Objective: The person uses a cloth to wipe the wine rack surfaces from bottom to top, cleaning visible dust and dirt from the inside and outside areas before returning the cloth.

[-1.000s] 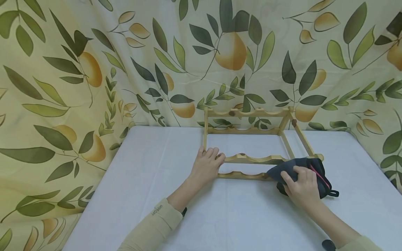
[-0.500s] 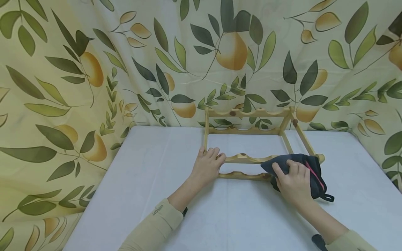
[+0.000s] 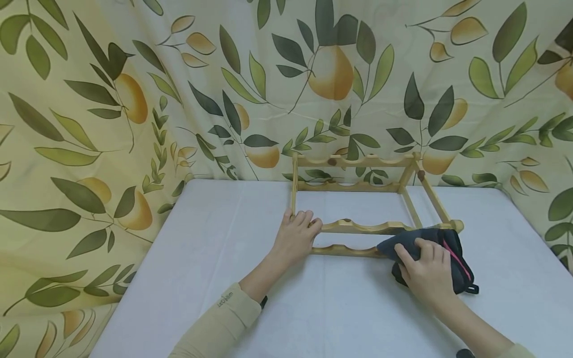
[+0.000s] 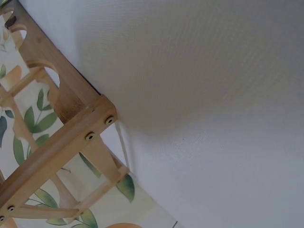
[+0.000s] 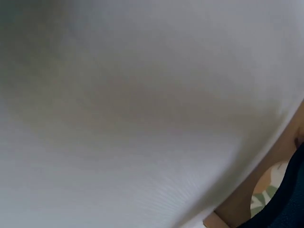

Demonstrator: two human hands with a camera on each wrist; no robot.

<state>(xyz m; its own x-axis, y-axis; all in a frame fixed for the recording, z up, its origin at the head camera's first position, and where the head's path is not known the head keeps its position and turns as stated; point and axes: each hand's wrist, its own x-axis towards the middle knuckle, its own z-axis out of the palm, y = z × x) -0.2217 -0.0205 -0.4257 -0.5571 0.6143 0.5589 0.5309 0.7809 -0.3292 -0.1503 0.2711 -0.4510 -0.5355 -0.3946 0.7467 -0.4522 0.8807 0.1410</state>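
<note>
Pouch point(image 3: 460, 273) shifts slightly rightward: pink-trimmed dark-blue fabric, pinched in your right grip point(image 3: 429, 271); left grip point(image 3: 294, 234) holds scalloped wooden rack point(image 3: 358, 228).

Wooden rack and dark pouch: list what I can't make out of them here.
Head view: the near left corner of the wooden rack, hidden by the left hand.
Head view: the rack's lower right end, hidden by the dark pouch.
Head view: part of the pouch's upper side, covered by the right hand.
Left wrist view: the rest of the rack, cut off by the left edge.
</note>
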